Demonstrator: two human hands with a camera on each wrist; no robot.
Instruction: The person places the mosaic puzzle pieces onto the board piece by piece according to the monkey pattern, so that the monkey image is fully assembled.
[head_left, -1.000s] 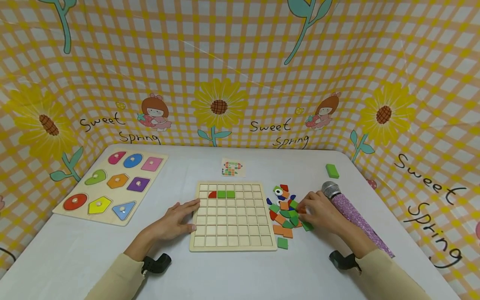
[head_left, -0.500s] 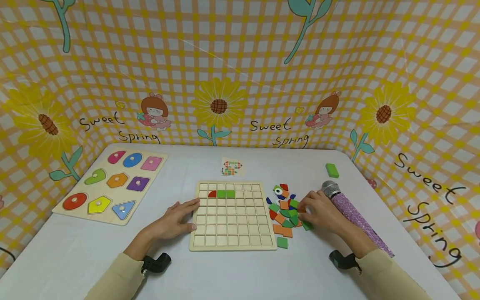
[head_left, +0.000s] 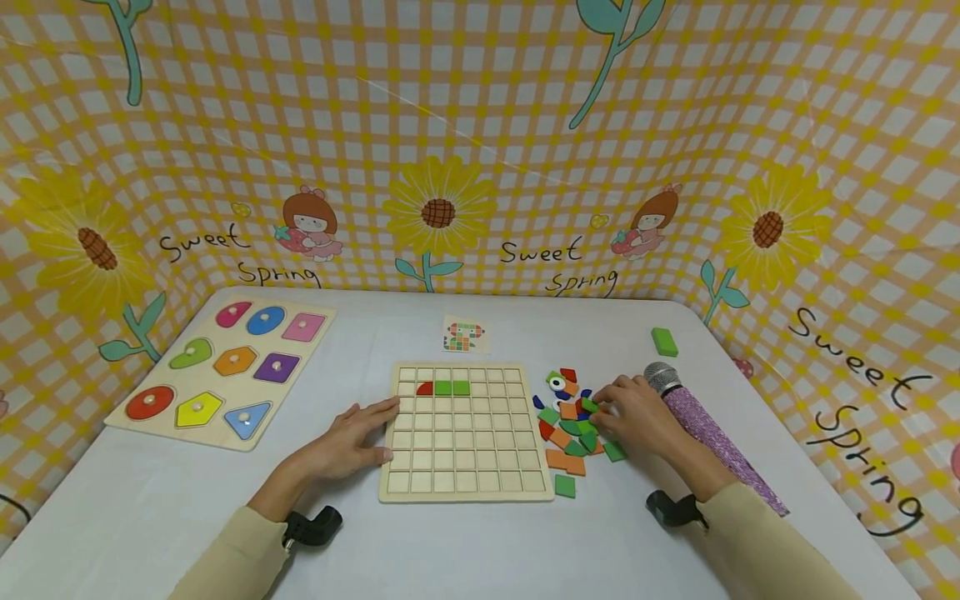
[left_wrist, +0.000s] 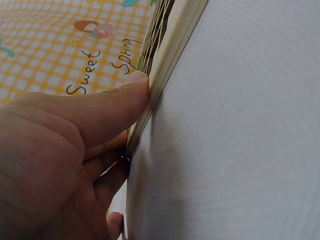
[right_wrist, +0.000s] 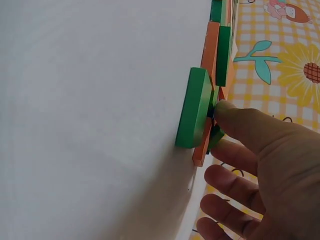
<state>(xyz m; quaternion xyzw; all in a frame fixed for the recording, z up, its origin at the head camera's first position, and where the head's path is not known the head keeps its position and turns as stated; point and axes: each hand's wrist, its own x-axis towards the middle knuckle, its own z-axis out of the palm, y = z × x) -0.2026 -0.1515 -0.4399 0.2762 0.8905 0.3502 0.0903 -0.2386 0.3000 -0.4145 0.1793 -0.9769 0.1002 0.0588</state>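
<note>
My left hand (head_left: 348, 442) rests at the left edge of a wooden grid board (head_left: 465, 497), its fingers fairly straight. In the left wrist view the thumb (left_wrist: 117, 107) touches the board's side (left_wrist: 167, 65). One red quarter-round piece (head_left: 425, 389) and two green square tiles (head_left: 452, 388) sit in the grid's second row. To the right of the board, my right hand (head_left: 637, 417) reaches into a pile of coloured wooden pieces (head_left: 567, 437). Thumb and index finger pinch a green tile (head_left: 589, 406), mostly hidden by the fingers in the right wrist view.
A small pattern card (head_left: 467, 335) lies behind the board. At the left is a knobbed shape puzzle (head_left: 225, 371). A glittery pink microphone (head_left: 712, 433) lies right of my right hand, with a green block (head_left: 664, 342) beyond it. Patterned cloth walls (head_left: 480, 108) enclose the table.
My right hand has shifted slightly up and left within the pile, from near a red piece to the green tile, which is now tilted. The left hand and board have stayed put.
</note>
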